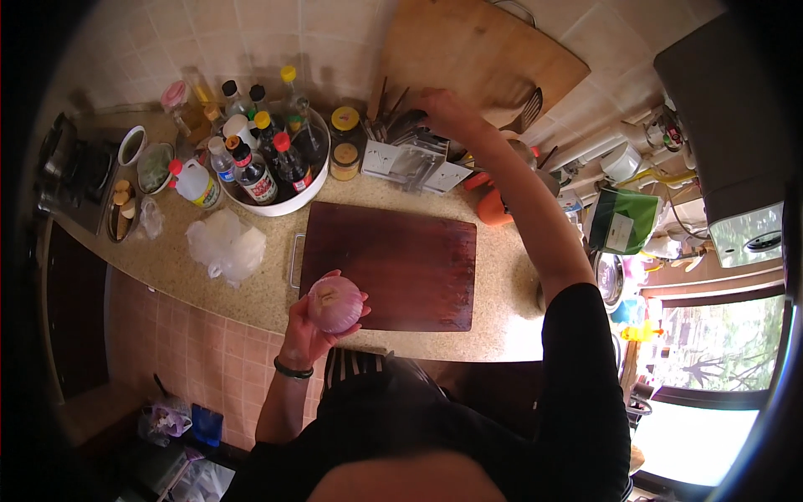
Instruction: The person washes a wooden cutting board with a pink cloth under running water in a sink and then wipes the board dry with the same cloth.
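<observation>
A peeled purple onion point(335, 305) rests in my left hand point(307, 326), its cut end turned up towards me. That hand is over the lower left corner of a dark reddish-brown wooden cutting board point(389, 267), which lies flat on the counter. My right arm stretches forward to the back wall. There my right hand point(453, 116) is at a utensil holder point(382, 160) filled with knives and other utensils. Its fingers are bent beside a dark handle point(408, 120); whether they grip it is hard to see.
A white round tub point(285, 207) of sauce bottles stands at the back left, beside two jars point(345, 141). Crumpled plastic bags point(229, 245) lie left of the board. A large wooden board point(464, 50) leans on the wall near a slotted spatula point(529, 110). The stove point(78, 169) is far left.
</observation>
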Tool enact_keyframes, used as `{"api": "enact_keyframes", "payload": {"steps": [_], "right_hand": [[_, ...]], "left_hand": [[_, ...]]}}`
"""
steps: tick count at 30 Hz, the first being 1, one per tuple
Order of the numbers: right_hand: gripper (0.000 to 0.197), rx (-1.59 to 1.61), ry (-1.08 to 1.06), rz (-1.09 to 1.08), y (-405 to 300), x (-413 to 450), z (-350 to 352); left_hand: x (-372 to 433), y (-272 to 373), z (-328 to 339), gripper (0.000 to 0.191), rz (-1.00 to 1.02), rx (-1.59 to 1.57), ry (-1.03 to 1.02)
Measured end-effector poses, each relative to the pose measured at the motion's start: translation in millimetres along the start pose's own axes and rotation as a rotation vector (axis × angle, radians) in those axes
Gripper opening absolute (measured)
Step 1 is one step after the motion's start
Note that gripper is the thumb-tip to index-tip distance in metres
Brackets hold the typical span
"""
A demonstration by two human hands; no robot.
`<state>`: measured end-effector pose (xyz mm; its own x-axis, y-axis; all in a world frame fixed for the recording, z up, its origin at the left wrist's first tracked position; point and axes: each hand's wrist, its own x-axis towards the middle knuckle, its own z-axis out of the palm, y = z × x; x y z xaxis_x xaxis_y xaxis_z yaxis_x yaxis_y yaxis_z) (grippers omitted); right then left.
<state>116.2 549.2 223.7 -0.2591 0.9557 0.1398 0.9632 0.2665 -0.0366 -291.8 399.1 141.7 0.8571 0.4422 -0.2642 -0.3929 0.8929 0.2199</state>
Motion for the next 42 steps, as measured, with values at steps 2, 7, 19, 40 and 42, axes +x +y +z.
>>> {"api": "enact_keyframes", "payload": {"steps": [2, 7, 19, 40, 42], "right_hand": [[0.02, 0.013, -0.005, 0.029, 6, 1, 9], [0.021, -0.047, 0.147, 0.074, 15, 0, -34], [0.021, -0.196, 0.536, 0.094, -124, -148, -241], [0.03, -0.069, 0.492, 1.738, -403, -556, 11], [0.029, 0.001, 0.621, 1.827, -401, -582, 31]], "left_hand": [[0, 0, 1, 0.059, -0.009, 0.023, -0.018], [-3, 0, 10, 0.06, -0.019, 0.026, -0.013], [83, -3, 109, 0.064, -0.208, -0.111, -0.476], [80, -323, 169, 0.065, -1.157, 0.533, -0.475], [84, -368, 173, 0.062, -1.23, 0.57, -0.499]]}}
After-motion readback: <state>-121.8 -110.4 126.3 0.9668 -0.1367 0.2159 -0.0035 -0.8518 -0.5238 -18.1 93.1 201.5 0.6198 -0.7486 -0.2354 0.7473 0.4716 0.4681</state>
